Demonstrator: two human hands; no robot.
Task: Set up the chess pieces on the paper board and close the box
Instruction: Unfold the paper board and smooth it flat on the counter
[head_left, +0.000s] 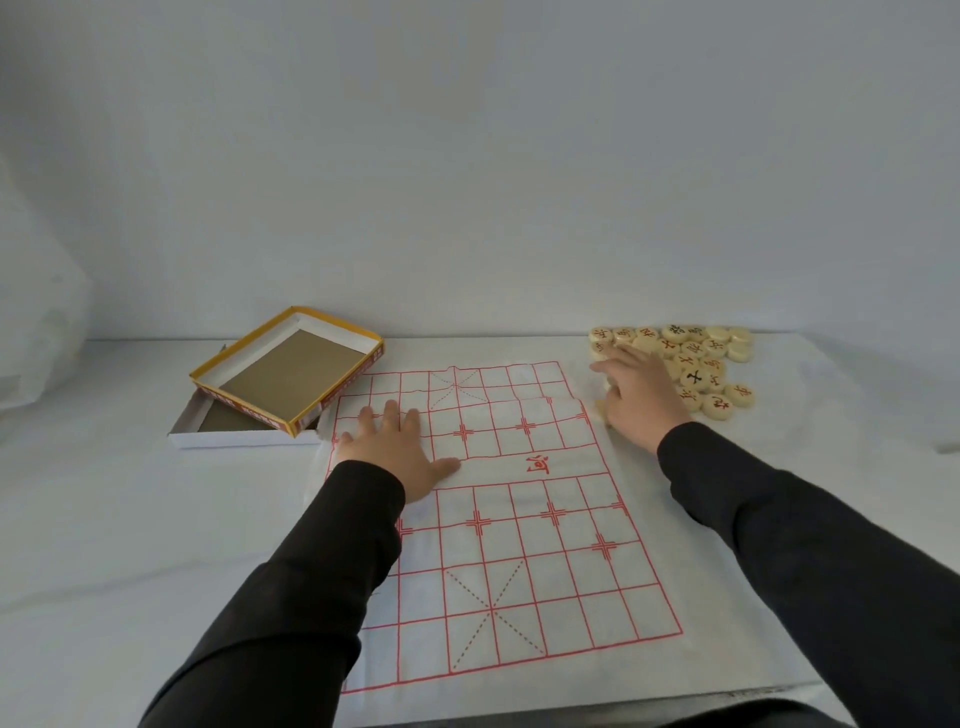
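A white paper board (519, 561) with a red grid lies spread on the table, its far part creased. My left hand (397, 452) presses flat on the board's left side, fingers straight. My right hand (636, 400) rests with spread fingers at the board's far right edge, touching the near side of a heap of round cream chess pieces (696, 364) marked in red and black. One piece shows partly under that hand. The box stands open at the far left: its yellow-rimmed lid (288, 364) leans across the white tray (228, 434). Both box parts look empty.
A white cloth covers the table (130, 519). A plain pale wall rises behind it. The table's front edge shows dark at the bottom right. Both my arms wear dark sleeves.
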